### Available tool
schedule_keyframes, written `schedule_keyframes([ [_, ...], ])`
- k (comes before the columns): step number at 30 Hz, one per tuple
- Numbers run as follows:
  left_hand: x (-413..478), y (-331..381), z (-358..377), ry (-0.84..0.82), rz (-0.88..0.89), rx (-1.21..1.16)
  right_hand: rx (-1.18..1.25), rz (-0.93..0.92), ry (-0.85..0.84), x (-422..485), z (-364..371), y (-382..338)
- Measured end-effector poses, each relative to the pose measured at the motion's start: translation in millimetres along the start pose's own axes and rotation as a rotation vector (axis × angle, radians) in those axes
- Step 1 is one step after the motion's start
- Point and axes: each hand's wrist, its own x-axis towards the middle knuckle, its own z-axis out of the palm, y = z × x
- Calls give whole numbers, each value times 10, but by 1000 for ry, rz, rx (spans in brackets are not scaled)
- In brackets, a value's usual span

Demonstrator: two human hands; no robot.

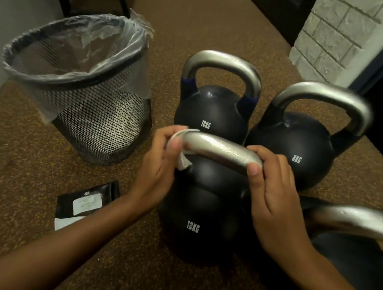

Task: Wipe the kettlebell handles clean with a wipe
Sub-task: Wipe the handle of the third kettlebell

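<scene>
- The left grip (pixel 160 165) is closed around the wipe (pixel 184 162) and presses it on the left end of the handle (pixel 221 151) of the near kettlebell (pixel 195 221). The right grip (pixel 275 188) is closed on the opposite end of the handle, probably to steady it.
- To wipe well, I would slide the wipe along the whole bar toward the right grip and turn it around the metal, so the underside is also cleaned. Then I would lift the right grip to reach that end.
- Most of the wipe is hidden under the fingers, so I cannot tell how dirty it is.
- Another kettlebell (pixel 353 263), to the right of the right grip, is cut off by the frame edge.
- The label on the pack (pixel 86 201) below the left grip is too blurred to read.
</scene>
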Motion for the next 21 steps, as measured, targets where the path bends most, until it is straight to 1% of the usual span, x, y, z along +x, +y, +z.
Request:
schedule_keyframes([
  [2, 131, 135, 2, -55, 70, 55, -1, -2, 3, 1, 2, 1],
  [4, 249, 170, -44, -128, 34, 53, 0, -2, -5, 3, -1, -4],
  [6, 350, 139, -114, -203, -107, 61, 1, -2, -13, 3, -9, -5],
  [8, 446, 143, -161, -293, -272, 122, 0, -2, -13, 1, -12, -1],
  [9, 497, 175, -175, -340, -328, 158, 0, -2, -11, 0, -10, 0],
  [11, 594, 288, -184, -414, -372, 216, -1, -1, -7, 1, -7, 3],
  [13, 659, 435, -150, -485, -325, 293, 2, 2, -8, 1, -6, 0],
  [15, 635, 547, -83, -503, -182, 448, 6, 8, -16, -1, -12, -5],
  [16, 588, 565, -53, -469, -92, 512, 7, 9, -21, -1, -15, -6],
  [18, 486, 532, -33, -368, 18, 520, 6, 9, -30, 2, -20, -8],
  [19, 461, 494, -50, -343, 3, 479, 3, 8, -32, 3, -23, -9],
  [21, 497, 440, -114, -356, -157, 350, -2, 7, -33, 5, -24, -8],
])
